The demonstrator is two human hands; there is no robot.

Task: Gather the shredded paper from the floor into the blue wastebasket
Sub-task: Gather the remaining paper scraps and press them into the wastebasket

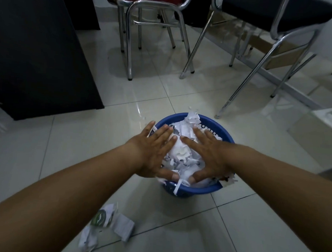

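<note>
The blue wastebasket (214, 123) stands on the tiled floor, heaped with white shredded paper (183, 156) that rises above its rim. My left hand (153, 153) and my right hand (209, 155) lie flat on top of the heap, palms down, fingers spread, thumbs near the front rim. Neither hand holds anything. Some strips hang over the front and right rim. A few paper scraps (109, 225) lie on the floor in front of the basket, to the left.
A black cabinet (37, 55) stands at the left. Two chrome-legged chairs are behind the basket, one with a red seat (151, 31), one with a dark seat (277, 45). Flattened cardboard (273, 52) lies under the right chair.
</note>
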